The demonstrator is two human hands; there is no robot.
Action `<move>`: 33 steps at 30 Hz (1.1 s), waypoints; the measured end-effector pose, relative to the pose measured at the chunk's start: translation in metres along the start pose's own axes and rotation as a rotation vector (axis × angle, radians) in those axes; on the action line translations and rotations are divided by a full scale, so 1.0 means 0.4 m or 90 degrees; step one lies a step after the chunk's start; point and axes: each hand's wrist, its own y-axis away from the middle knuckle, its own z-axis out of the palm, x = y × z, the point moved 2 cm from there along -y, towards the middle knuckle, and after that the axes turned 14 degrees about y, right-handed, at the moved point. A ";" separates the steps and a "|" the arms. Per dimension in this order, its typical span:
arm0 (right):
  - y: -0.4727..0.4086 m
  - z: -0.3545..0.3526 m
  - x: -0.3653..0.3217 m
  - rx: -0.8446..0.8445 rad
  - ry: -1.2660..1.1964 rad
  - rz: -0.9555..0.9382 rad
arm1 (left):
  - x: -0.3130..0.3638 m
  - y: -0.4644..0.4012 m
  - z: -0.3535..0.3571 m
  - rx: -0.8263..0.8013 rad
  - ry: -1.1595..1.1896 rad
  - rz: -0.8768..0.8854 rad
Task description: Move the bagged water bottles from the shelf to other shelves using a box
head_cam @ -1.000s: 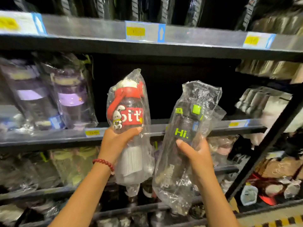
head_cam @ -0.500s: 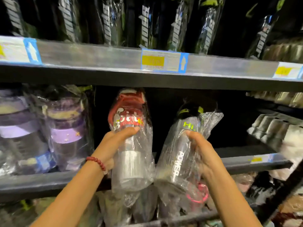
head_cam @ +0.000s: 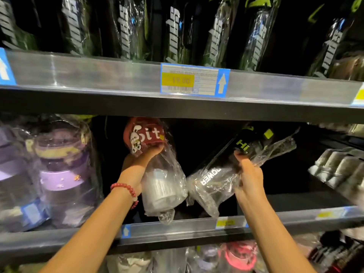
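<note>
Shelf bay [head_cam: 295, 217]: left grip [head_cam: 141, 160] clasps red-lid bottle [head_cam: 157, 174], right grip [head_cam: 249, 178] clasps black bottle [head_cam: 226, 166]; purple bottles [head_cam: 59, 164] left.

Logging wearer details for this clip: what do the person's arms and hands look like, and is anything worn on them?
Both forearms are bare, with no sleeves or gloves in view. The left hand has a bracelet of round red beads on its wrist, with at least one paler bead. The right hand and its wrist carry nothing visible: no watch, ring or band.

Retail shop | price tag [head_cam: 195, 80] on a shelf rail [head_cam: 98, 72] at frame centre | rows of bagged bottles [head_cam: 126, 26] filled the top.
</note>
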 end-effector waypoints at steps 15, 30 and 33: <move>0.015 0.038 0.054 -0.165 0.282 -0.274 | -0.092 0.002 -0.068 -0.012 -0.106 -0.039; 0.090 0.050 0.063 -0.274 0.458 -0.269 | -0.069 0.079 -0.106 -0.108 -0.184 0.100; 0.090 0.041 0.087 -0.286 0.555 -0.264 | -0.070 0.087 -0.114 -0.152 -0.218 0.099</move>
